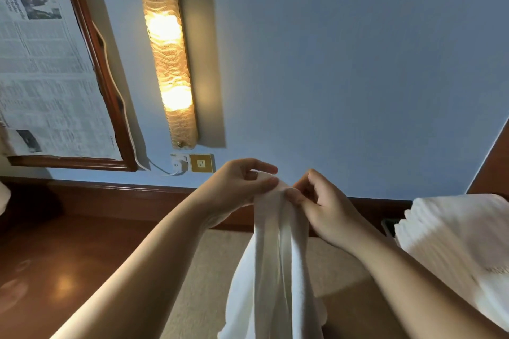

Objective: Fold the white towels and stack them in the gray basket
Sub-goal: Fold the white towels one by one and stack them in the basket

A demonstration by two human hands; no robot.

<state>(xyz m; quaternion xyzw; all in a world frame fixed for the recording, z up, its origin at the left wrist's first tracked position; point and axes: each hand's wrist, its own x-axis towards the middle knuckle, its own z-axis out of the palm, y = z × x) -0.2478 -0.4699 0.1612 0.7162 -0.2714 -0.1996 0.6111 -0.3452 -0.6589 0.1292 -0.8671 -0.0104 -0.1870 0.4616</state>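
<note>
Just below the centre of the frame the left hand and the right hand are close together, each pinching the gathered top edge of one white towel, which hangs in loose vertical folds down to the bottom edge. To fold it cleanly, I judge each hand should work along the edge to a corner and draw the edge taut before any fold is made. A stack of white towels sits at lower right and a dark wooden worktop at lower left; the gray basket is not in view.
</note>
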